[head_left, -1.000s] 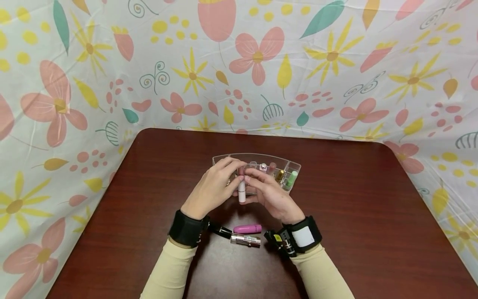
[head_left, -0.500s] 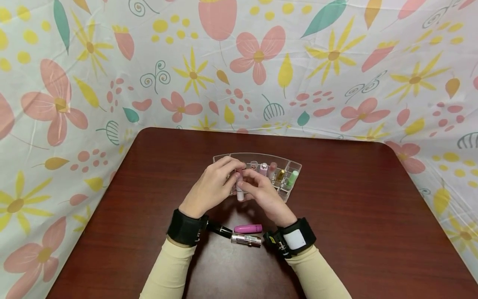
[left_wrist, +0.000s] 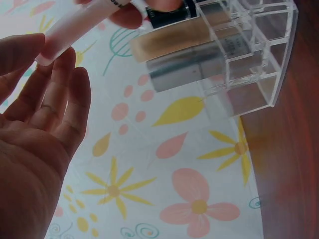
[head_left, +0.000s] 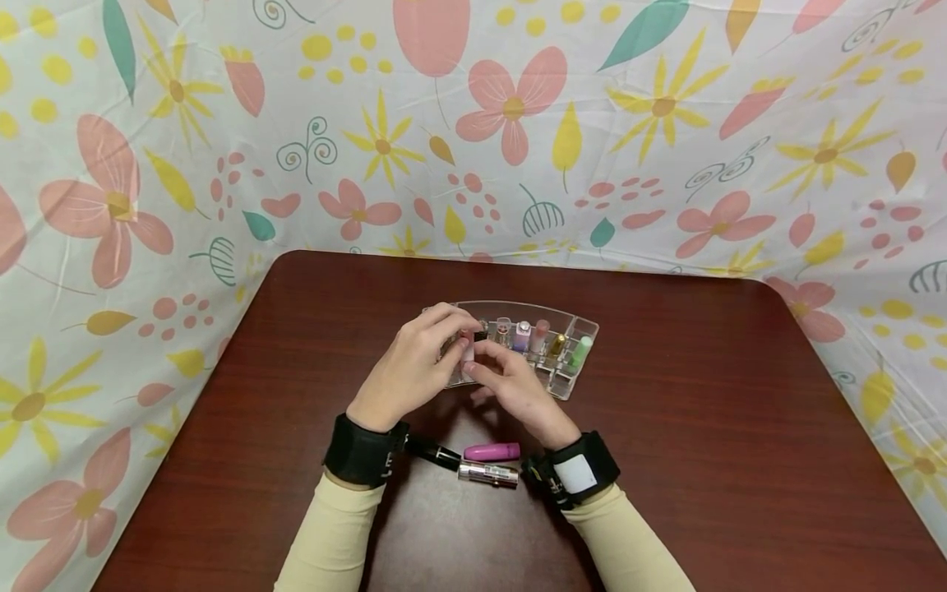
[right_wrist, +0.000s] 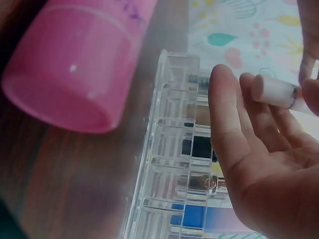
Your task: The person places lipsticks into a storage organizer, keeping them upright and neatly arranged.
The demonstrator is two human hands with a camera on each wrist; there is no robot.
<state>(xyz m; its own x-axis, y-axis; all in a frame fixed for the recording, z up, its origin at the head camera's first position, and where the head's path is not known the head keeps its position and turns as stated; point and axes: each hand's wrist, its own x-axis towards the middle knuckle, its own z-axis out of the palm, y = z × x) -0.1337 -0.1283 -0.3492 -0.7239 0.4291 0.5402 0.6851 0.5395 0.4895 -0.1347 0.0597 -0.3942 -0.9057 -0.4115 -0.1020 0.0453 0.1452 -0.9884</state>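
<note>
A slim pale pink lip gloss tube with a white end is between both hands, in front of the organizer. My left hand pinches its pink end between thumb and fingertips, seen in the left wrist view. My right hand holds the tube nearer the white end with thumb and fingers; its other fingers spread behind it. In the head view the hands cover most of the tube. Just beyond them stands a clear compartment organizer with several cosmetics, including a green-capped tube and a gold-topped one.
Between the wrists on the brown table lie a magenta tube, a silver tube and a black tube. The magenta tube looms large in the right wrist view. A floral cloth hangs behind the table.
Both hands have shifted slightly left and away from me with the lip gloss. Its white lower end, visible below the fingers earlier, is now mostly hidden in the head view.
</note>
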